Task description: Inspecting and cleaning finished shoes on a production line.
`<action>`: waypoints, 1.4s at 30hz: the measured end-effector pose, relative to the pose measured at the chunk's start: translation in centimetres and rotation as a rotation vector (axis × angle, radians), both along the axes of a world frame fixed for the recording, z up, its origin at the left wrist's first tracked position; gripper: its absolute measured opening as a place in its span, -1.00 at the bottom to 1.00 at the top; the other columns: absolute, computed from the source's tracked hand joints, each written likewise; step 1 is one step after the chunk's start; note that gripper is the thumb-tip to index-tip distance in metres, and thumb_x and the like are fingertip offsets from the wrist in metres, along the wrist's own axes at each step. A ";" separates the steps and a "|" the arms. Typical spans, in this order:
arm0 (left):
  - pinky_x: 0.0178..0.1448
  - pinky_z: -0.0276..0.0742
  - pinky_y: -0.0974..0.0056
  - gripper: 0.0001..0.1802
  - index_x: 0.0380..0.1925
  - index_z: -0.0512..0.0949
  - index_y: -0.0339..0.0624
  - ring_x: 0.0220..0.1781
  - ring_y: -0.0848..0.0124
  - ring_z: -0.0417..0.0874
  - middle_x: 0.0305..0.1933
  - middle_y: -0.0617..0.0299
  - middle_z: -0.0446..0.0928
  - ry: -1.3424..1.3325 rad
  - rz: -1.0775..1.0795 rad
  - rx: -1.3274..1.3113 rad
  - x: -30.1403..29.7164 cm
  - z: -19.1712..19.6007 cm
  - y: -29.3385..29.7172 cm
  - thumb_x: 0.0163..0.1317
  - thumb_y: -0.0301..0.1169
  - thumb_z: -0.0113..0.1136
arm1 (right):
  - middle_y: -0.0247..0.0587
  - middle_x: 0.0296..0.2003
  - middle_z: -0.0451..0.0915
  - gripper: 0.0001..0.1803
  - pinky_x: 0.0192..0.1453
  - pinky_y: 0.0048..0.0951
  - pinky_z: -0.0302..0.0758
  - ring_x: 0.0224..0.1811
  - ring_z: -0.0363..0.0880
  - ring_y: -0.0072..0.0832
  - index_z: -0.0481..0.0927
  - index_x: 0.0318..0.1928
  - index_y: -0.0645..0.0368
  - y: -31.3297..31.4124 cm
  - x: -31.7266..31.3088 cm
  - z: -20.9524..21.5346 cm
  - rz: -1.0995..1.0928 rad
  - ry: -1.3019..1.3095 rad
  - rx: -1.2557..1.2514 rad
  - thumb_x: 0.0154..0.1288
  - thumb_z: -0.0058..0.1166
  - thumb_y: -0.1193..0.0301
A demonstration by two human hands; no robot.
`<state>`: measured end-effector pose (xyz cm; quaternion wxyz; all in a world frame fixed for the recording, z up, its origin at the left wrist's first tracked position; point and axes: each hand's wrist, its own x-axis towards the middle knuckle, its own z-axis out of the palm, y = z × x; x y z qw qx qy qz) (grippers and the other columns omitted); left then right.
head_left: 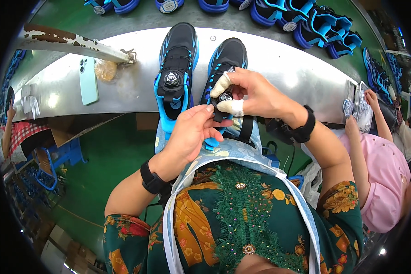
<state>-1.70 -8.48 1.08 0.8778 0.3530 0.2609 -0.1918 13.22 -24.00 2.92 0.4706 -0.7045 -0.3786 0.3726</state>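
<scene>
Two black sneakers with blue trim stand side by side on the metal bench, toes pointing away from me. The right sneaker (pixel 230 54) is between my hands. My right hand (pixel 260 96), with pale covers on the thumb and a finger, closes round the round lacing dial (pixel 224 97) on its tongue. My left hand (pixel 192 129) pinches the same sneaker near the tongue's top, just below the dial; the fingertips partly hide that spot. The left sneaker (pixel 179 48) stands untouched, its own dial (pixel 172 79) facing up.
A light green phone (pixel 88 82) lies on the metal bench (pixel 132 93) at the left, beside a yellowish lump (pixel 105 71). A rusty painted bar (pixel 73 43) crosses above. More sneakers (pixel 317 27) line the green surface behind. A person in pink (pixel 381 173) works at the right.
</scene>
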 end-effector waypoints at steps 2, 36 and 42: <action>-0.32 0.63 0.36 -0.65 0.03 0.50 -0.38 -0.02 0.26 0.70 -0.06 0.01 0.62 0.004 0.067 -0.061 -0.3 -0.7 0.2 0.49 -0.29 -0.06 | -0.29 -0.25 0.61 -0.66 -0.23 -0.49 0.51 -0.37 0.51 -0.58 0.65 -0.06 0.19 -0.5 0.9 0.9 0.082 0.027 -0.034 0.12 0.33 0.43; -0.22 0.57 -0.05 -0.49 0.03 0.52 0.03 -0.29 -0.08 0.66 -0.38 -0.08 0.63 -0.497 -0.722 1.580 5.0 1.6 11.0 -0.02 -0.51 0.23 | 0.00 -0.21 0.50 -0.66 -0.24 -0.12 0.62 -0.25 0.65 -0.01 0.60 -0.04 -0.09 20.1 20.1 -5.4 -0.213 -1.163 -0.220 0.14 0.09 0.51; -0.15 0.55 0.08 -0.66 -0.06 0.57 -0.13 -0.19 -0.10 0.64 -0.28 -0.11 0.62 -0.551 -0.485 1.344 7.7 7.1 15.8 0.10 -0.53 0.19 | 0.04 -0.15 0.48 -0.39 -0.12 -0.06 0.59 -0.20 0.61 0.05 0.58 0.07 -0.12 9.3 26.5 -3.5 -0.294 -1.193 -0.317 -0.02 0.08 0.72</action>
